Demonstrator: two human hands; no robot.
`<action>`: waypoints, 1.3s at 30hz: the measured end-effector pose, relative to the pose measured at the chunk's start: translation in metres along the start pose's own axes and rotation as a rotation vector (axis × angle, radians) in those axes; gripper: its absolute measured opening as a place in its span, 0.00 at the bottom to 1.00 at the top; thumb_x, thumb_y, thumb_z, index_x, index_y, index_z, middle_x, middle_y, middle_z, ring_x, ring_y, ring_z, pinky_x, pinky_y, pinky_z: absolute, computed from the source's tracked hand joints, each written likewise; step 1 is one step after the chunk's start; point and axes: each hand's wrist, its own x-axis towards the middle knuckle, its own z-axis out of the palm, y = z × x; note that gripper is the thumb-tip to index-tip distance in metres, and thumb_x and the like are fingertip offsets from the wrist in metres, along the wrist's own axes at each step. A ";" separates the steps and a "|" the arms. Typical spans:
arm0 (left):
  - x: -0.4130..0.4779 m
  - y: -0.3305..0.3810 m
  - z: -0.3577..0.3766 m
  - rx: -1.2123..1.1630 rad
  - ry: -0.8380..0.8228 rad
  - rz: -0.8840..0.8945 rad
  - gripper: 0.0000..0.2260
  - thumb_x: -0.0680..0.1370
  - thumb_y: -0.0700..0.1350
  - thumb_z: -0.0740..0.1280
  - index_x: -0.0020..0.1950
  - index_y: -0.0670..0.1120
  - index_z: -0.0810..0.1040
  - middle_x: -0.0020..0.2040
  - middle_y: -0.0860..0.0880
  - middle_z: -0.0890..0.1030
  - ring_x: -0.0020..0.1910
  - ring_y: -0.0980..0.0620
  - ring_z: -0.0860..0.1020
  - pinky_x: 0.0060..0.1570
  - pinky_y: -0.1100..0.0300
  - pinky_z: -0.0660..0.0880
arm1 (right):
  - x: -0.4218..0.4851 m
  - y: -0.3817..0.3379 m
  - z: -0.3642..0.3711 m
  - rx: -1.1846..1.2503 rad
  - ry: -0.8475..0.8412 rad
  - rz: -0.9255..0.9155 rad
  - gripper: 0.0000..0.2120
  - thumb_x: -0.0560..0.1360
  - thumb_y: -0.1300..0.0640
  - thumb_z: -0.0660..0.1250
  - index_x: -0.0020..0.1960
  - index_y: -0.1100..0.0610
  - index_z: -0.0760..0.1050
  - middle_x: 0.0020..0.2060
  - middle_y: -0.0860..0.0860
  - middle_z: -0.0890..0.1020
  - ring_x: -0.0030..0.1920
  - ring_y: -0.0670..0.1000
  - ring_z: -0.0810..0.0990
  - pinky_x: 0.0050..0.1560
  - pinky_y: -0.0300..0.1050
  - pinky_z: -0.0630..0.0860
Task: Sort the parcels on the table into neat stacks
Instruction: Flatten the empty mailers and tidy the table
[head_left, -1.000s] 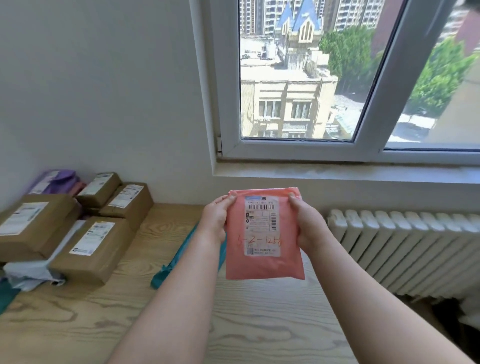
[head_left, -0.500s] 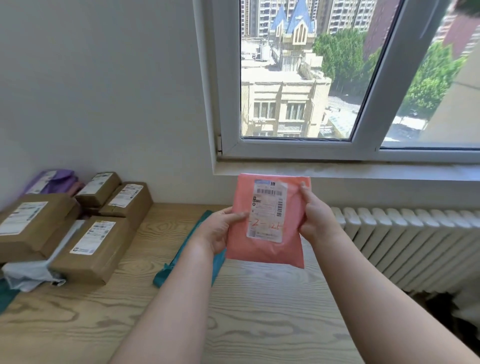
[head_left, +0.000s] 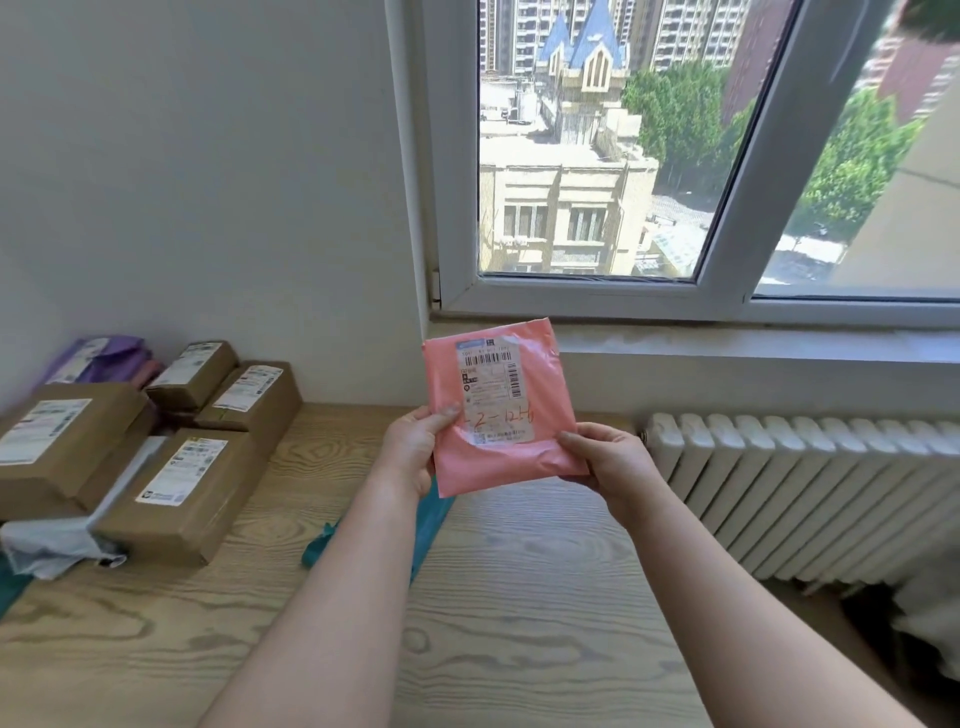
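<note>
Fingers (head_left: 442, 415): both thumbs lie on the front of the pink parcel (head_left: 545, 384) and the other fingers curl behind it, making a pinch on each side, low down.
Left side: the left hand (head_left: 410, 449) grips the lower left edge, thumb tip on the corner of the label (head_left: 493, 395).
Right side: the right hand (head_left: 610, 462) grips the lower right corner, thumb just under the label.
Parcel: held upright in the air above the counter (head_left: 519, 597), label toward the camera, its top edge in front of the window sill (head_left: 727, 348); it touches nothing but the two hands.
Handling: likely light and soft — a thin plastic mailer, wrinkled where it is pinched and probably slick. It would likely flop if held by one corner, so a hold at two edges, or a flat hand beneath, looks the safer way to carry it. The contents cannot be seen, so how fragile it is cannot be told.
Change: half a second earlier the left hand held the middle of the left edge and the right hand was near the top right corner, with the parcel leaning — now both hands are at its lower end and it stands straighter and higher.
Under the arms: a teal bag (head_left: 322, 543) lies on the counter, partly hidden by the left forearm.
Stacks: brown boxes (head_left: 182, 493) are grouped at the left end by the wall, with a purple mailer (head_left: 98, 358) behind them and a grey bag (head_left: 52, 540) beneath; none has moved.
Beyond: a radiator (head_left: 805, 493) stands under the sill.
</note>
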 end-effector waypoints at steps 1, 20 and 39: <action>0.000 -0.001 0.000 0.001 0.010 0.006 0.12 0.75 0.36 0.72 0.59 0.38 0.81 0.49 0.39 0.85 0.48 0.41 0.84 0.54 0.44 0.80 | -0.001 -0.001 0.001 -0.028 0.010 -0.009 0.12 0.75 0.65 0.71 0.57 0.68 0.80 0.41 0.59 0.84 0.33 0.50 0.82 0.31 0.40 0.79; -0.007 -0.007 -0.003 0.224 0.116 0.044 0.20 0.80 0.33 0.59 0.69 0.47 0.74 0.66 0.45 0.75 0.62 0.46 0.74 0.61 0.49 0.71 | -0.016 -0.021 0.005 -0.244 0.039 -0.227 0.04 0.77 0.62 0.70 0.47 0.56 0.83 0.42 0.51 0.85 0.45 0.50 0.82 0.45 0.37 0.77; -0.005 -0.005 0.025 0.073 -0.136 0.045 0.10 0.80 0.44 0.68 0.57 0.40 0.81 0.42 0.46 0.85 0.37 0.52 0.83 0.40 0.59 0.79 | -0.010 -0.034 0.006 -0.043 0.178 -0.023 0.18 0.78 0.44 0.68 0.50 0.59 0.83 0.46 0.54 0.84 0.47 0.54 0.82 0.55 0.51 0.77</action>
